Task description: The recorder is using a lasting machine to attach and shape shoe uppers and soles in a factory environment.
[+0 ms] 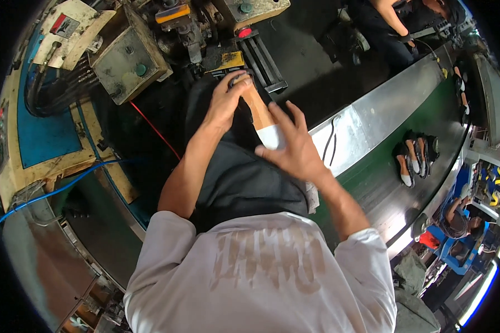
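Observation:
A shoe (255, 109) lies sole side up above my lap, with a tan insole board showing along its length and a white patch towards the toe. My left hand (222, 106) is closed around its heel end, the thumb pressed on the tan surface. Over the toe end is my right hand (295, 145), its fingers spread apart. That hand covers part of the white patch. Whether its fingers touch the shoe I cannot tell. Dark upper material shows along the shoe's edge.
Several similar shoes (414, 158) lie on a green conveyor belt (366, 177) at right, beside a metal ledge (366, 125). Machinery with a grey box (129, 69) stands ahead and left. A blue hose (66, 188) crosses at left. A co-worker (391, 28) is at far right.

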A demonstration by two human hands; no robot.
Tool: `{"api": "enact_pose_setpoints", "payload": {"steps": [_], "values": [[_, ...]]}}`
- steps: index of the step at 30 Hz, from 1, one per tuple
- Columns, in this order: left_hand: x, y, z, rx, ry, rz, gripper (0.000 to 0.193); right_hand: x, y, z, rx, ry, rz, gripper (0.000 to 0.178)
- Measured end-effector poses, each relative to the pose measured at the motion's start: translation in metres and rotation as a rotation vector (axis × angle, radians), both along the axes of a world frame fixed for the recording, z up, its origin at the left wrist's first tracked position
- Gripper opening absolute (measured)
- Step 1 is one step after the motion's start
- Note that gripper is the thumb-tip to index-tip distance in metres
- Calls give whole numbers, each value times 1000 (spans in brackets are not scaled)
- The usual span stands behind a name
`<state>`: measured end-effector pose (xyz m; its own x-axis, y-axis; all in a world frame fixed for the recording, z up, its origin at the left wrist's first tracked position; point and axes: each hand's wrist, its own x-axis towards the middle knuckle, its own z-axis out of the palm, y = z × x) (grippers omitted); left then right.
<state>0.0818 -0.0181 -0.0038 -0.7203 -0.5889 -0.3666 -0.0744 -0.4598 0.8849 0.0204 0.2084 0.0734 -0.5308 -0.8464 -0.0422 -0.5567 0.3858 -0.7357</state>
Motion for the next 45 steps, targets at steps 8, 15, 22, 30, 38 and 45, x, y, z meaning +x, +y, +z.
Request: {"api": "enact_pose_setpoints", "payload": {"steps": [8, 15, 22, 30, 38, 45], "values": [[-6, -18, -22, -1038, -178, -34, 36, 12, 12, -10, 301, 356, 247, 79], [-15, -34, -21, -1040, -207, -191, 21, 5, 7, -19, 251, 395, 253, 74], [-13, -48, -25, -916, -325, -237, 20, 8, -3, -27, 175, 400, 209, 67], [2, -61, -47, -703, -269, -162, 24, 14, -9, -30, 143, 432, 257, 67], [24, -53, -41, -877, -175, -17, 28, 21, -20, -24, 154, 450, 298, 68], [27, -96, -71, -231, -63, -101, 44, 4, -16, 8, 29, 240, 194, 64]]}}
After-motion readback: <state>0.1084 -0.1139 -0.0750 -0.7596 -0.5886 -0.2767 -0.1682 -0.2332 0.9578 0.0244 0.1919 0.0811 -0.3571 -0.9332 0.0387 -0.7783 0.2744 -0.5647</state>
